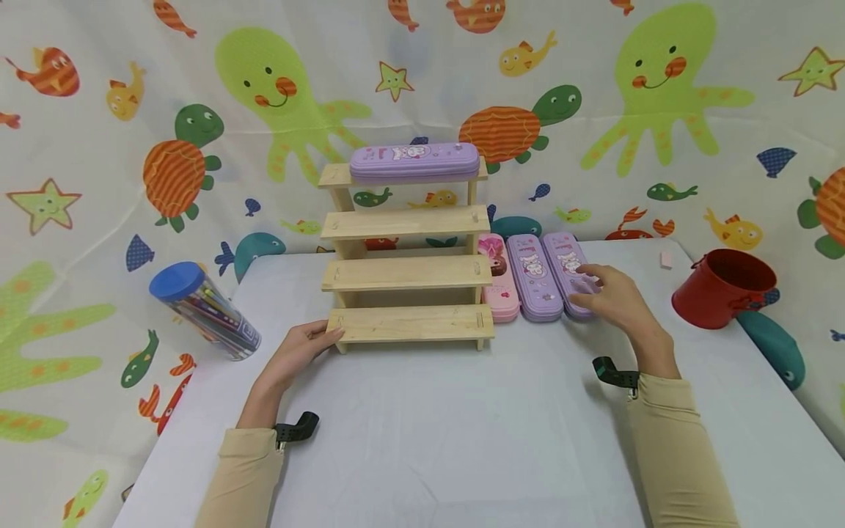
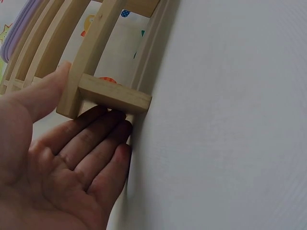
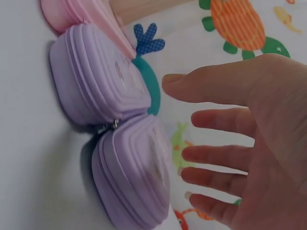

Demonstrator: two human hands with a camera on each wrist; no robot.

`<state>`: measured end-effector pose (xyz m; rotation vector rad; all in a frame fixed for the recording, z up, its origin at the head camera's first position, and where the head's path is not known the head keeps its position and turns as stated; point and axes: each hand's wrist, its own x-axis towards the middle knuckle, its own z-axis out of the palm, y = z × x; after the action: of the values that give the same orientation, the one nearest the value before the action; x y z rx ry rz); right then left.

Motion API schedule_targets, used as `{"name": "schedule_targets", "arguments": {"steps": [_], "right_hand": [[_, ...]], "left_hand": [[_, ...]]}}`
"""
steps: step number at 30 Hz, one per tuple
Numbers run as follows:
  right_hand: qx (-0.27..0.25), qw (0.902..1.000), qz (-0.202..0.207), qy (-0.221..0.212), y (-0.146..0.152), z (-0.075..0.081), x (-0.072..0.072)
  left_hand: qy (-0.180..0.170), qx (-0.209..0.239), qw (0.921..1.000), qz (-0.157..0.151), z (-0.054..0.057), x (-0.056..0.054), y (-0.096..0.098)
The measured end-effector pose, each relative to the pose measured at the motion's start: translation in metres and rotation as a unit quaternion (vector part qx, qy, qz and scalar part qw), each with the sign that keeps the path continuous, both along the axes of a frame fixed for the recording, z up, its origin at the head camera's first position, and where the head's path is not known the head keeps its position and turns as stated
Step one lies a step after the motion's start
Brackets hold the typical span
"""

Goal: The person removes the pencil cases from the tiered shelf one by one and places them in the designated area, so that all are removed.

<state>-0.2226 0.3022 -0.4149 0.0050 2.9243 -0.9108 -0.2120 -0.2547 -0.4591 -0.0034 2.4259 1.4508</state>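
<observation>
"Is the right hand holding anything?"

"Nothing; thumb and fingers spread wide just above the right purple case. The left hand, farther off, grips the shelf."

"How does the case lie?"

"Near to far, left of the palm; twin close on its left, open table rightward to the bucket."

The step rack is plain pale wood. Lilac colours the upper zip case, middle zip case and right zip case, each with a whitish cartoon print; the pink zip case shows a darker pink bow. The desk is white, the bucket red, the lid blue, the sleeves beige. Lime octopuses and orange-striped turtles pattern the white backdrop.
</observation>
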Motion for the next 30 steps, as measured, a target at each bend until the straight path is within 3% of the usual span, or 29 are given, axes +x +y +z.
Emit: {"name": "schedule_targets", "arguments": {"steps": [8,15,23,30], "right_hand": [[-0.035,0.9974,0.021,0.059,-0.027,0.007,-0.014],[-0.044,0.9935,0.046,0.094,-0.045,0.025,-0.028],[-0.052,0.9854,0.069,0.147,-0.062,0.048,-0.044],[-0.056,0.9791,0.093,0.172,-0.074,0.067,-0.056]], "left_hand": [[-0.002,0.004,1.0,0.0,-0.001,0.002,-0.003],[-0.005,-0.01,0.9999,-0.006,0.03,0.013,0.012],[-0.003,-0.008,1.0,0.002,0.002,-0.001,0.0],[-0.002,-0.001,1.0,0.006,-0.001,-0.001,0.0]]}}
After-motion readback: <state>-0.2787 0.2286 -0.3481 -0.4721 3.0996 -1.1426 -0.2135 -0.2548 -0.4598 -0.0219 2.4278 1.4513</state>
